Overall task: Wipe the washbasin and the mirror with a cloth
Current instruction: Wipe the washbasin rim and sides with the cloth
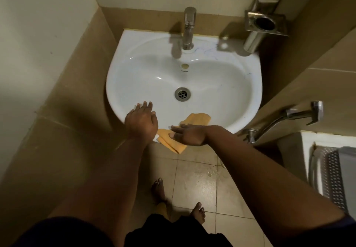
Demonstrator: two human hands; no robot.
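Observation:
A white washbasin [221, 85] hangs in a tiled corner, with a drain in its bowl and a chrome tap [189, 28] at the back. An orange cloth [198, 120] is draped over the basin's front rim, part in the bowl and part hanging down outside. My left hand [141, 120] rests flat on the front-left rim, fingers spread, beside the cloth's left end. My right hand [187, 134] lies flat on the cloth at the front rim, fingers extended and pointing left. The mirror is out of view.
A steel holder with a round opening [264, 24] is fixed to the wall at the back right. A hand spray hose [289, 114] hangs on the right wall. A white appliance with a mesh tray [331, 173] stands at the right. Bare feet stand on the tiled floor [198, 185].

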